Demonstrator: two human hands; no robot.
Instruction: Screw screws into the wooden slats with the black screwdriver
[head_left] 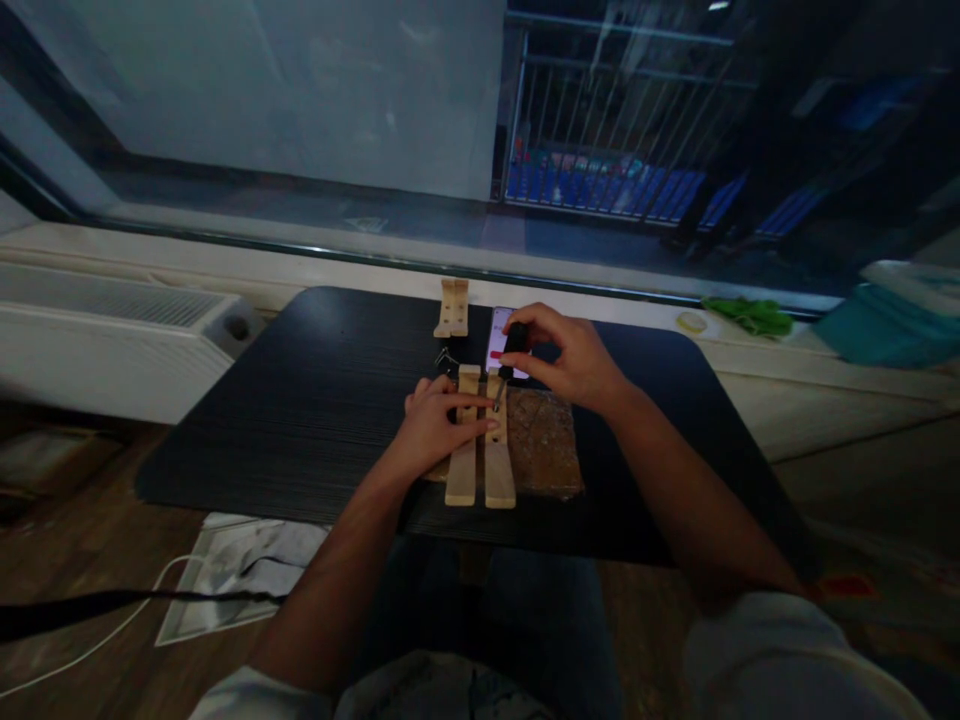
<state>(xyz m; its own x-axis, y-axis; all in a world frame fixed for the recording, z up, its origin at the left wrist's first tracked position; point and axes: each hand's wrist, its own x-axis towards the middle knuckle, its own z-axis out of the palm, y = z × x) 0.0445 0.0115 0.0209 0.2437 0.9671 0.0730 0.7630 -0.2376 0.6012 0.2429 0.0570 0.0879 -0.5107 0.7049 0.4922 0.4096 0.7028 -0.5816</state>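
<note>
Two pale wooden clothespin halves [480, 460] lie side by side on a brown mat [551, 450] on the black table [300, 410]. My left hand [435, 425] presses flat across them, fingers stretched over both pieces. My right hand [566, 360] pinches a small dark tool [514, 345] whose thin tip touches the right wooden piece near my left fingertips. A small metal spring [445, 357] lies just beyond my left hand. Another wooden clothespin pair [453, 308] rests farther back.
A phone with a lit screen [496, 340] lies behind the tool, partly hidden by my right hand. A white radiator [112, 330] sits left. Green cloth [750, 316] and a teal bag [885, 325] rest on the window sill. Paper and a cable [225, 580] lie on the floor.
</note>
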